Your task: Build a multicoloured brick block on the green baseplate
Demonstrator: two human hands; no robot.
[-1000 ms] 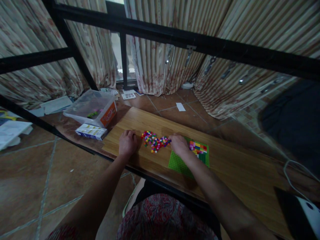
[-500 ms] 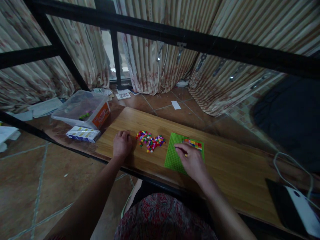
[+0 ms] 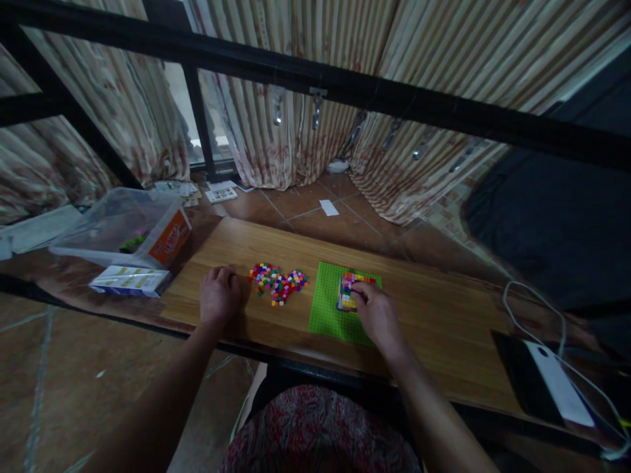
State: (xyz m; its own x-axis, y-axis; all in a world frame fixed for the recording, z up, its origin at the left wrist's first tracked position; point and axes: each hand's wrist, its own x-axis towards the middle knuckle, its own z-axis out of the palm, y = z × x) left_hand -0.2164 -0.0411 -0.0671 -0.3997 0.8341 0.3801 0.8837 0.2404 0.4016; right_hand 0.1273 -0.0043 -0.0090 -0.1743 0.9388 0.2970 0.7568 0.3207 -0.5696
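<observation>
My right hand is over the green baseplate, thumb and forefinger pinched at the block of coloured toy bricks built on it. A small purple brick shows at the fingertips; whether it is fixed below cannot be seen. This block has pink, orange, white and yellow pieces on top, and the hand covers its right side. Left of the plate lies a loose pile of tiny multicoloured bricks. My left hand rests on the wooden table beside that pile, fingers curled under. What it holds, if anything, is hidden.
A clear plastic box with an orange label stands left of the table, a small carton before it. At the right end lie a white phone-like device and a cable. A black rail crosses above.
My right hand has shifted from over the plate's middle to the built block's right side, uncovering more of the block. My left hand stays beside the pile. The whole view has swung slightly right.
</observation>
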